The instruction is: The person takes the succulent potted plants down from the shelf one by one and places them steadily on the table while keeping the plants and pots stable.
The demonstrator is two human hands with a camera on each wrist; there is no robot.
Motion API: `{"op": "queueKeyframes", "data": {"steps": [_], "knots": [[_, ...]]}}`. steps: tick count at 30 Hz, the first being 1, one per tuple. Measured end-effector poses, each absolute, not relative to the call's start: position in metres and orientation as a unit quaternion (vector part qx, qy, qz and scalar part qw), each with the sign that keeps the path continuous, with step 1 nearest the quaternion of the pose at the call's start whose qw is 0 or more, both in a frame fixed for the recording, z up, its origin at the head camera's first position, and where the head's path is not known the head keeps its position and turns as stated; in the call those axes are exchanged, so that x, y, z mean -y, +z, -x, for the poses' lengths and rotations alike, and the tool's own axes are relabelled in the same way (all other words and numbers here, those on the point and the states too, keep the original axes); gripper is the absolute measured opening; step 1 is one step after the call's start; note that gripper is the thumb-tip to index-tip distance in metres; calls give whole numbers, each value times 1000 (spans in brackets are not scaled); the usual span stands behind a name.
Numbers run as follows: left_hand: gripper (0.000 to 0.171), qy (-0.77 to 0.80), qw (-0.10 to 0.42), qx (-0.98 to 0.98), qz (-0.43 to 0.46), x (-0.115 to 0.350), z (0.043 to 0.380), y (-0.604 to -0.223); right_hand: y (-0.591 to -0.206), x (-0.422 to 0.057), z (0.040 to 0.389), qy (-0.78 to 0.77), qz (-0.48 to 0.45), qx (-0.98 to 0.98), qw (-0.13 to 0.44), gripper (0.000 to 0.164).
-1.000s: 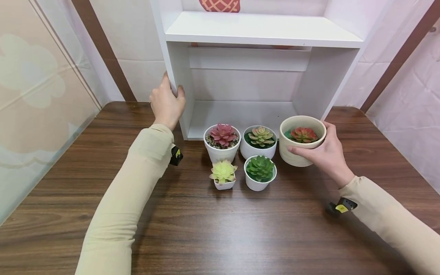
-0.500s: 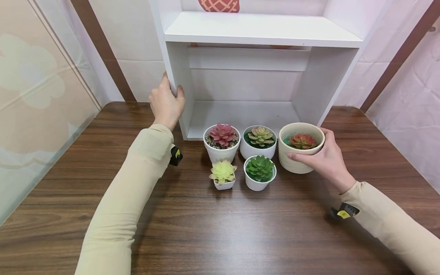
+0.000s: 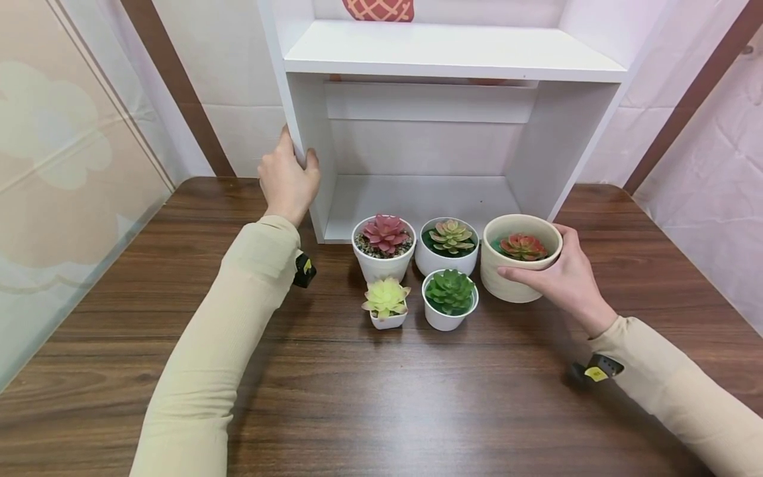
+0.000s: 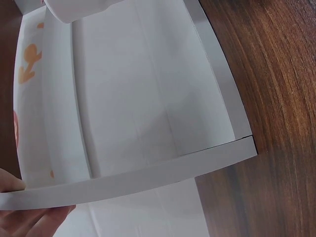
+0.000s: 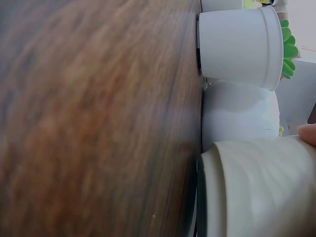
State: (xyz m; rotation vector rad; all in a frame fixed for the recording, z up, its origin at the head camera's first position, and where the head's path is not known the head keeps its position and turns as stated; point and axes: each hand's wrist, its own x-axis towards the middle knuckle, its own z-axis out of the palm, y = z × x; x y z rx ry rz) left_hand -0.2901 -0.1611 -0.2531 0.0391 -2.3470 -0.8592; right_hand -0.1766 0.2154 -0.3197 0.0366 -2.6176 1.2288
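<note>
My left hand (image 3: 289, 177) grips the left side panel of a white shelf unit (image 3: 459, 63), thumb on the inner face and fingers outside. In the left wrist view that panel's edge (image 4: 143, 180) runs between thumb and fingers. Around the right side of a cream plant pot (image 3: 507, 285) curls my right hand (image 3: 569, 278), thumb across its front. A red-green succulent (image 3: 523, 247) sits inside that pot. In the right wrist view the cream pot (image 5: 266, 182) stands close at the tabletop, beside a round white pot (image 5: 239, 116).
Left of the cream pot are a pink succulent (image 3: 385, 235), a pale green succulent (image 3: 452, 236), a yellow-green succulent (image 3: 387, 298) and a dark green succulent (image 3: 450, 293), all in white pots. The brown wooden table (image 3: 357, 411) extends toward me.
My right hand has brought the cream pot slightly toward me and a little left, mostly in the first half second. The left hand keeps its grip on the shelf panel.
</note>
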Motion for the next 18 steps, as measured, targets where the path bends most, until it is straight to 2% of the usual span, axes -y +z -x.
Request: {"op": "queueKeyframes", "data": {"steps": [18], "knots": [[43, -329, 314, 891, -15, 160, 290, -253, -320, -220, 173, 430, 4, 897, 99, 99]]}}
